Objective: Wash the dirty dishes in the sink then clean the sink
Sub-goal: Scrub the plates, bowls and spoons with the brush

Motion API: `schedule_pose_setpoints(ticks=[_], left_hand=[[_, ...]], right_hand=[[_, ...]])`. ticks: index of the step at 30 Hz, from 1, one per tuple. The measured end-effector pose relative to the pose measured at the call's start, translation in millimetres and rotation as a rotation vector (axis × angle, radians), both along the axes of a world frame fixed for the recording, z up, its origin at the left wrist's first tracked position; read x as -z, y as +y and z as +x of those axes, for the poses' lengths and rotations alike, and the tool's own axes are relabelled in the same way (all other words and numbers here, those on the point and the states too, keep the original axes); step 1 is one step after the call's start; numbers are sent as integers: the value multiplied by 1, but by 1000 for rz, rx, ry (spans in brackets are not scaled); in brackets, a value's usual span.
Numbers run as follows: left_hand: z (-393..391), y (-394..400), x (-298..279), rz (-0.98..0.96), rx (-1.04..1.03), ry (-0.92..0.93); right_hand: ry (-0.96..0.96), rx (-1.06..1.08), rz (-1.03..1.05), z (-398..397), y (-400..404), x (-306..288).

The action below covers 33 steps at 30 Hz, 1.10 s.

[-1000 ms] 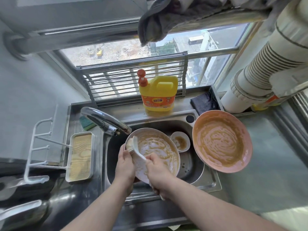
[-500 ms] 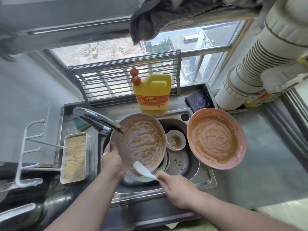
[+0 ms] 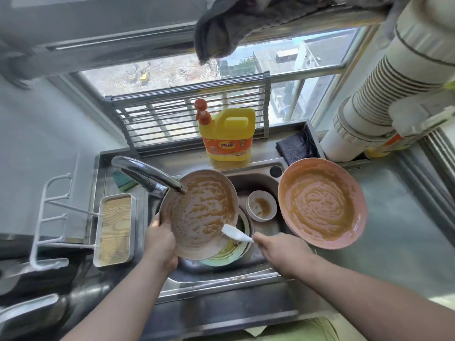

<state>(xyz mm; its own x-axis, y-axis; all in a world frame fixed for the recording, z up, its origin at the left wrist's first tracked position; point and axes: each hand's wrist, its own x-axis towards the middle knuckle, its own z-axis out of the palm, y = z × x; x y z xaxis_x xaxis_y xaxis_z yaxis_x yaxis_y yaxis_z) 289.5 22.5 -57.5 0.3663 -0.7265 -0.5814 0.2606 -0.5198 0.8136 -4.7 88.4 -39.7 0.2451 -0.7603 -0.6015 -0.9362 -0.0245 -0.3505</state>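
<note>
Holding a smeared plate (image 3: pixel 200 212) tilted over the sink (image 3: pixel 221 279) beneath the faucet (image 3: pixel 147 175), the left hand (image 3: pixel 160 244) grips its lower-left rim, fingers curled round the edge. Right hand (image 3: pixel 280 247): clenched round the handle of a white brush (image 3: pixel 236 235), whose head touches the plate's lower-right rim. No running water is discernible. Sink contents: green-rimmed plates (image 3: pixel 229 252) stacked under the held one; small soiled bowl (image 3: pixel 261 205) just beside. Pink plate (image 3: pixel 322 203), coated in orange residue, rests partly on the sink's right edge, partly on the counter. Yellow detergent jug (image 3: pixel 227 134) stands behind the sink. Risks, judged: the slick rim may slip from a one-handed grip onto the stack below; the overhanging pink plate could be knocked by the right arm.
</note>
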Motion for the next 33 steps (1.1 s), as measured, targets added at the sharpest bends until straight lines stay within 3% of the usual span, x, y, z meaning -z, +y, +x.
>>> schedule_pose_setpoints(ticks=[5,8,12,18,22,25,29,31,33], left_hand=[[-3,1,-5,-4,-27,-103],[6,-2,-4,49,44,-171],[10,-2,-1,147,177,-193],[7,-1,5,132,74,-219],[5,15,9,35,272,-323],[11,10,3,36,293,-399],[4,6,-8,11,207,-250],[-6,11,-10,12,180,-74],[-18,20,-7,19,178,-22]], right_hand=[[-142,74,116,56,29,-7],[-11,164,12,37,-3,1],[146,109,-106,35,-37,-2],[-204,133,110,86,41,-10],[-316,78,94,121,25,-26],[-391,104,116,111,2,-26],[-544,214,145,103,-13,-24],[-518,259,62,108,-30,-20],[-444,287,-1,110,-51,-16]])
